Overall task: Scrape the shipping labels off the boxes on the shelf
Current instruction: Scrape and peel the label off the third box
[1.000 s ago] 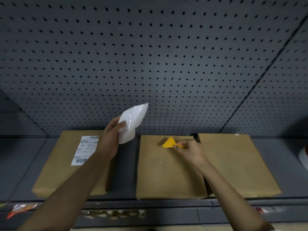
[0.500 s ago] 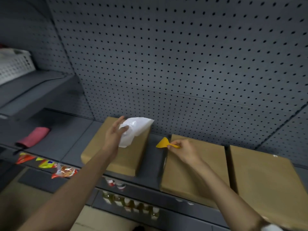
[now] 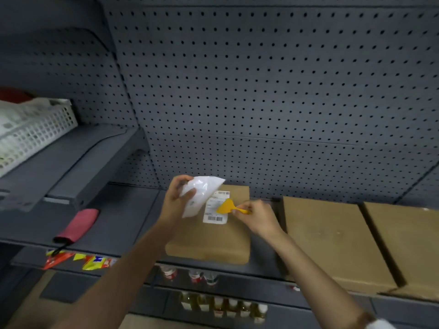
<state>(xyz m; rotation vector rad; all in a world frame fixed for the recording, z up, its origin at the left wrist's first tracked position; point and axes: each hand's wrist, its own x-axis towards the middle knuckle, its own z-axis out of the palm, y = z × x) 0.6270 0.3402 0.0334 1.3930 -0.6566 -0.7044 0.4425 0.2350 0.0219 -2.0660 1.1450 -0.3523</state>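
Three flat cardboard boxes lie side by side on the grey shelf [image 3: 123, 217]. The left box [image 3: 211, 243] carries a white shipping label [image 3: 217, 218] with barcodes on its top. The middle box [image 3: 325, 236] and the right box [image 3: 408, 241] show bare tops. My left hand [image 3: 177, 198] holds a peeled white label sheet [image 3: 202, 195] above the left box's far left corner. My right hand [image 3: 257, 217] grips a yellow plastic scraper [image 3: 228, 207] by its handle, its blade over the label's right side.
A red folded cloth [image 3: 78, 224] lies on the shelf to the left. A white perforated basket [image 3: 31, 131] sits on a higher shelf at far left. Snack packets [image 3: 78, 260] hang below the shelf edge, and bottles [image 3: 223, 305] stand on the lower shelf. Grey pegboard [image 3: 261, 91] backs everything.
The view has swung left. Both hands moved from the middle box to the left box; the scraper now sits over its label. The left hand still holds the peeled sheet.
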